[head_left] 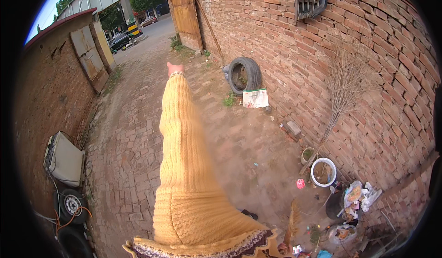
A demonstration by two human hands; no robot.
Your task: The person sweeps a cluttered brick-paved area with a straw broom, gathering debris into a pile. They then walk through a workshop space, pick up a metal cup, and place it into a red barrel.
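My left arm, in a yellow ribbed knit sleeve (177,133), stretches straight out ahead over the yard. Only the back of my left hand (175,68) shows past the patterned cuff. It looks small and its fingers are hidden, so whether it holds anything cannot be made out. Beyond and to its right, an old tyre (245,76) stands against the brick wall, with a printed sheet (255,98) in front of it; the hand is well apart from both. My right hand does not show. A scalloped, lace-like knit edge (198,250) crosses the bottom.
Along the right wall are a twig broom (338,92), a white bucket (323,172), and a dark bin (335,206) with rubbish around it. At left are a pale boxy appliance (65,159) and a wheel (72,204) with cables. Vehicles (120,41) stand beyond the paved lane.
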